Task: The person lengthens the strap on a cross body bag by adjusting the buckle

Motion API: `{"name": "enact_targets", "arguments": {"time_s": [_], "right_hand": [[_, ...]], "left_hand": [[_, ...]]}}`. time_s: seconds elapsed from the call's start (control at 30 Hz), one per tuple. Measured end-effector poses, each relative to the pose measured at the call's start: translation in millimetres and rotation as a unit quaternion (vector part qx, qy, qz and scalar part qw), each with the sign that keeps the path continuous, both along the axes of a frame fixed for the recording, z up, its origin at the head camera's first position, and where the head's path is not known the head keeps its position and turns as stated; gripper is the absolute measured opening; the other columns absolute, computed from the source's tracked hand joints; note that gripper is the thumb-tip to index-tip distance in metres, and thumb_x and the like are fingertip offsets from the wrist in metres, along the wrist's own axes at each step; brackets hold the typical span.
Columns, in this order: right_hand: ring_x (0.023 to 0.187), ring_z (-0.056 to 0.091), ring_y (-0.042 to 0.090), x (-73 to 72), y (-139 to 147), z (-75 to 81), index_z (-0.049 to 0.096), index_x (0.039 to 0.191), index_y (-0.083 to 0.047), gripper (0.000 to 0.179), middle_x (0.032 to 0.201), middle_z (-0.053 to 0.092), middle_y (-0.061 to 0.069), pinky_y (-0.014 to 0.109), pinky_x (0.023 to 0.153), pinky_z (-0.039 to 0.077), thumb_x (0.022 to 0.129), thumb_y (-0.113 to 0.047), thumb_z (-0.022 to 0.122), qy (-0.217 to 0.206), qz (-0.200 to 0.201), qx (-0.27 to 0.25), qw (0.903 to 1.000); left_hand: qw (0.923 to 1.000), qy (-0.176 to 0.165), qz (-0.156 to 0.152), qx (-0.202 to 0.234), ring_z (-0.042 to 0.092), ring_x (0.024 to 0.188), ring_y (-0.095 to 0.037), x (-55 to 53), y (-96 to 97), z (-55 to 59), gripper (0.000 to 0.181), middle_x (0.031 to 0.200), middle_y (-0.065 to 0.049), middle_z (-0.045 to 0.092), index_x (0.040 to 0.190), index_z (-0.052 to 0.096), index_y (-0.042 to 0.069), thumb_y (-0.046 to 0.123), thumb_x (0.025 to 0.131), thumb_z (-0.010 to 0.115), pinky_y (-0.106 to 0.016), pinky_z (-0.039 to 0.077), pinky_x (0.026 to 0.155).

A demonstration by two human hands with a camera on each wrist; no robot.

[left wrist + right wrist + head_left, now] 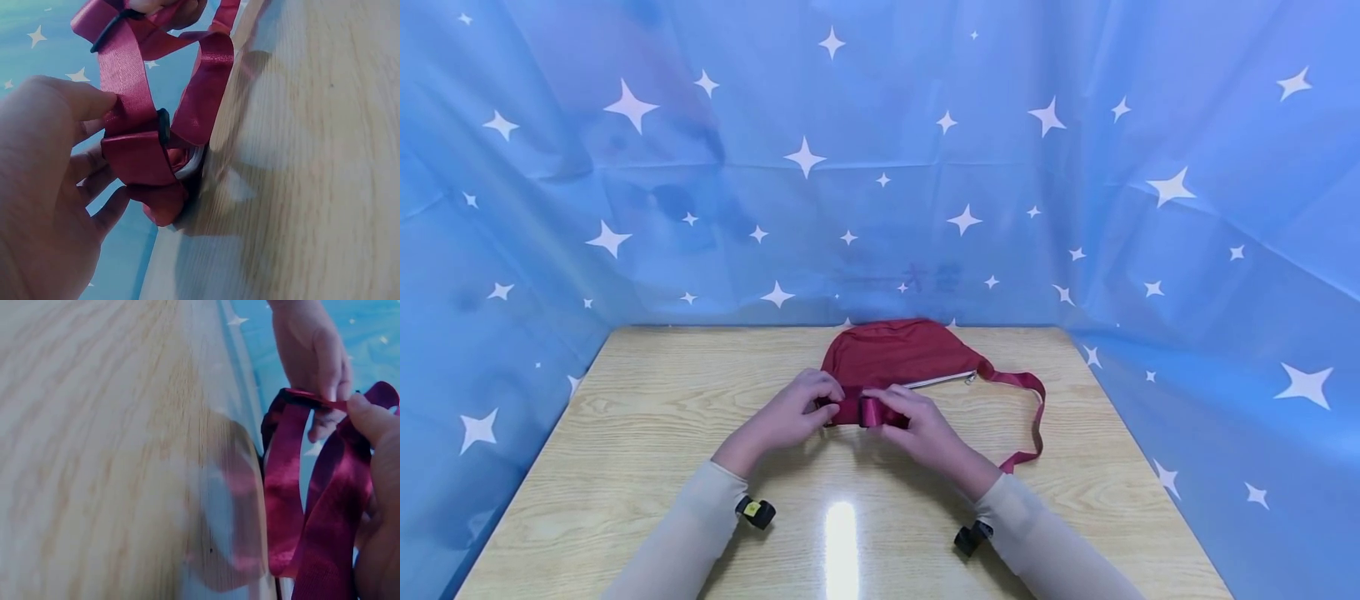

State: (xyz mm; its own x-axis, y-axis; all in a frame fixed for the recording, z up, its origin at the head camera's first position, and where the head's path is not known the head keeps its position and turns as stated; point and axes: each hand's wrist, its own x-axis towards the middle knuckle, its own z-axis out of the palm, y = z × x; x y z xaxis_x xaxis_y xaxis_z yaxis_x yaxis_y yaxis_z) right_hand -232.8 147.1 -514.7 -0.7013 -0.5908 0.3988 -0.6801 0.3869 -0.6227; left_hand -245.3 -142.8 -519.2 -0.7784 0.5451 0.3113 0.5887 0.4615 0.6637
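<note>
A dark red waist bag (895,354) lies at the back of the table, its silver zipper (940,381) facing forward. My left hand (784,417) pinches the red strap (125,72) near the bag's left end, thumb on its face and fingers behind. From the other side, my right hand (928,429) pinches the strap beside a black slider (115,28), holding a raised loop. A second dark buckle piece (164,127) sits lower on the webbing. In the right wrist view, the strap hangs in folds below the right thumb (372,422).
The strap's free stretch (1037,408) curls over the wood-grain table (662,400) on the right and runs behind my right wrist. A blue star-patterned curtain (880,200) stands along the back and both sides. Each wrist wears a black camera band (756,511).
</note>
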Motion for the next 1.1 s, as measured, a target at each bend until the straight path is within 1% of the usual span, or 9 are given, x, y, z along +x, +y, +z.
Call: {"name": "enact_targets", "arguments": {"time_s": [0.13,0.3,0.5,0.67,0.77,0.83,0.93,1.0,1.1], "right_hand": [[0.105,0.064,0.017,-0.6,0.8,-0.1,0.069,0.150,-0.010,0.056,0.125,0.071,0.000,0.035,0.087,0.057,0.096,0.000,0.081,-0.002,-0.009,0.004,1.0000],[0.098,0.062,0.018,-0.7,-0.4,-0.9,0.070,0.147,-0.012,0.053,0.119,0.069,-0.002,0.034,0.081,0.056,0.097,-0.007,0.086,-0.010,-0.012,0.003,0.9999],[0.100,0.063,0.015,-0.1,-2.7,-1.2,0.070,0.144,-0.020,0.050,0.118,0.068,-0.004,0.034,0.084,0.057,0.098,-0.009,0.086,-0.019,-0.006,0.004,0.9998],[0.101,0.064,0.013,0.2,-5.2,-2.5,0.071,0.141,-0.017,0.051,0.117,0.069,-0.005,0.033,0.086,0.058,0.095,-0.008,0.089,0.004,-0.006,0.008,0.9999],[0.096,0.063,0.012,0.3,-5.4,-3.0,0.072,0.138,-0.016,0.048,0.113,0.070,-0.005,0.032,0.082,0.057,0.094,-0.008,0.090,0.016,-0.010,0.010,0.9998],[0.094,0.062,0.012,0.4,-5.2,-3.2,0.073,0.135,-0.016,0.044,0.112,0.070,-0.005,0.031,0.080,0.056,0.095,-0.009,0.089,0.014,-0.014,0.013,0.9997],[0.095,0.062,0.013,0.5,-4.4,-3.5,0.075,0.130,-0.016,0.037,0.114,0.071,-0.003,0.031,0.079,0.055,0.097,-0.011,0.088,0.005,-0.022,0.019,0.9996],[0.099,0.065,0.014,0.6,-3.9,-3.9,0.075,0.130,-0.015,0.035,0.117,0.073,-0.002,0.033,0.083,0.057,0.097,-0.012,0.087,0.000,-0.027,0.023,0.9994],[0.104,0.069,0.015,0.5,-3.7,-3.7,0.076,0.130,-0.013,0.035,0.120,0.076,0.000,0.035,0.087,0.058,0.097,-0.012,0.087,-0.008,-0.026,0.027,0.9993]], "left_hand": [[1.0000,-0.003,-0.003,0.001,0.057,0.123,-0.024,0.0,2.2,2.1,0.006,0.121,0.001,0.068,0.106,0.075,0.007,0.006,0.108,0.069,-0.051,0.049,0.107],[0.9999,0.000,-0.009,0.007,0.056,0.122,-0.021,0.2,6.5,6.0,0.008,0.120,0.003,0.067,0.102,0.073,0.012,0.007,0.108,0.070,-0.049,0.049,0.107],[0.9998,0.006,-0.019,0.010,0.057,0.122,-0.021,1.4,15.5,9.1,0.013,0.120,0.002,0.068,0.100,0.072,0.017,0.007,0.108,0.069,-0.048,0.049,0.108],[0.9995,0.020,-0.024,0.001,0.057,0.118,-0.021,2.1,20.7,7.1,0.012,0.117,0.002,0.067,0.102,0.071,0.017,0.008,0.108,0.069,-0.046,0.050,0.105],[0.9998,0.007,-0.016,-0.005,0.058,0.114,-0.019,4.6,21.8,7.4,0.007,0.115,0.002,0.067,0.108,0.071,0.016,0.010,0.107,0.072,-0.045,0.052,0.101],[0.9998,-0.019,-0.006,-0.004,0.059,0.110,-0.017,7.0,22.1,8.4,0.016,0.115,0.003,0.066,0.118,0.070,0.017,0.012,0.104,0.077,-0.043,0.054,0.097],[0.9986,-0.052,0.010,-0.002,0.059,0.108,-0.014,9.4,23.5,9.0,0.039,0.117,0.004,0.064,0.133,0.067,0.018,0.017,0.099,0.085,-0.039,0.055,0.093],[0.9982,-0.057,0.016,-0.006,0.059,0.108,-0.013,9.9,24.8,8.7,0.047,0.118,0.005,0.064,0.137,0.066,0.018,0.019,0.095,0.089,-0.038,0.056,0.092],[0.9985,-0.044,0.027,-0.018,0.058,0.109,-0.013,10.7,25.6,8.2,0.047,0.119,0.004,0.065,0.134,0.070,0.017,0.021,0.093,0.093,-0.038,0.055,0.093]]}}
